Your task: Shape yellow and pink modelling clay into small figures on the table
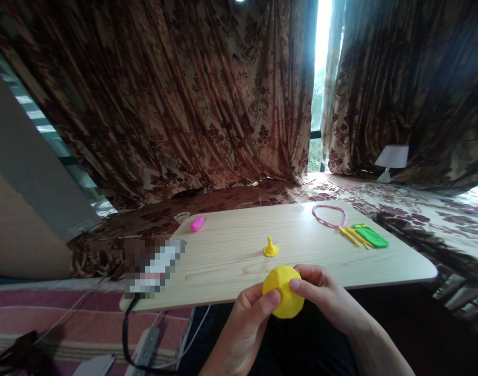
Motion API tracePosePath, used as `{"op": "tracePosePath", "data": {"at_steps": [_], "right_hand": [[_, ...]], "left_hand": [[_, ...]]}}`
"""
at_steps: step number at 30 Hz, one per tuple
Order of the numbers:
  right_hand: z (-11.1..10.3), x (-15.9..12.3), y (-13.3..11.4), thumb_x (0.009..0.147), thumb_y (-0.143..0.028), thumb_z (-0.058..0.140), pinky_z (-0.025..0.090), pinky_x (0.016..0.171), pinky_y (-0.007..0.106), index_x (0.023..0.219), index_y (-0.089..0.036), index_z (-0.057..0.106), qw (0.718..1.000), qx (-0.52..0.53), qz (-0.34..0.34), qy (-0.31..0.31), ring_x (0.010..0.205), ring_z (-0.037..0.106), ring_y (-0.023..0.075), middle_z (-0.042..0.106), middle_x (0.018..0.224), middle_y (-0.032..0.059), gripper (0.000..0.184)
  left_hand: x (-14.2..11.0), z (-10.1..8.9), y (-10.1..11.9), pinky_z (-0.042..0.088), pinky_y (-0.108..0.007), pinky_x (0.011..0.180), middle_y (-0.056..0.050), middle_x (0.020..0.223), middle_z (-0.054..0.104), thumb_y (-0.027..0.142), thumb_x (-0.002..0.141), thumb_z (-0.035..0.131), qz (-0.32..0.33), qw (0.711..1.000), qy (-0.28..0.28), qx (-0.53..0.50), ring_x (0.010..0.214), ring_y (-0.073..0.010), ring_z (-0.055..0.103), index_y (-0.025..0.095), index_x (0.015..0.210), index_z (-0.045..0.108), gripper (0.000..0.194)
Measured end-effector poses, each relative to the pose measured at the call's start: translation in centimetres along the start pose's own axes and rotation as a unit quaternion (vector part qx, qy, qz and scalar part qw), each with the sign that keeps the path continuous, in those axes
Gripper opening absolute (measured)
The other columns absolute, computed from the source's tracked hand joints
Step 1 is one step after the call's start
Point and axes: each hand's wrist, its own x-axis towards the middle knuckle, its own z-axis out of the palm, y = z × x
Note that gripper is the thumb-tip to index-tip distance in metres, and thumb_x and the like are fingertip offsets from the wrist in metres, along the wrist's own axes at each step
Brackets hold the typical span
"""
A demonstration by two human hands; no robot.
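Observation:
Both my hands hold a lump of yellow clay (283,291) just past the near edge of a light wooden table (231,261). My left hand (245,324) pinches it from the left with the thumb on top. My right hand (329,300) grips it from the right, fingers curled round it. On the table behind the lump stands a small yellow clay piece (270,248) with a pointed top.
A pink clay piece (197,223) lies at the table's far left. At the far right lie a pink clay ring (329,215), yellow clay strips (354,236) and a flat green clay piece (372,237). A blurred object (155,266) and a black cable (126,334) sit at the left edge. Curtains hang behind.

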Motion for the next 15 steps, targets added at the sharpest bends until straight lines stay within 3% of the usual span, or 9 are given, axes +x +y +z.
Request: {"op": "tracePosePath", "data": {"at_steps": [7, 15], "right_hand": [[0.22, -0.11, -0.22, 0.083, -0.039, 0.059, 0.038, 0.062, 0.022, 0.075, -0.013, 0.062, 0.999, -0.036, 0.0, -0.011, 0.062, 0.044, 0.0096, 0.053, 0.066, -0.0011, 0.028], [0.88, 0.43, -0.75, 0.083, -0.043, 0.057, 0.037, 0.06, 0.022, 0.071, -0.012, 0.062, 0.999, -0.036, -0.001, 0.031, 0.061, 0.044, 0.0099, 0.054, 0.065, -0.0004, 0.033]], "left_hand": [[0.33, 0.26, -0.29, 0.039, -0.035, 0.087, -0.009, 0.09, 0.07, 0.029, 0.072, 0.069, -0.005, 1.0, 0.012, -0.013, 0.094, -0.0248, 0.059, 0.016, 0.1, 0.071, 0.031], [0.89, -0.31, -0.62, 0.042, -0.037, 0.085, -0.009, 0.088, 0.069, 0.032, 0.066, 0.073, 0.017, 0.999, 0.021, -0.022, 0.09, -0.026, 0.061, 0.015, 0.1, 0.068, 0.038]]}}
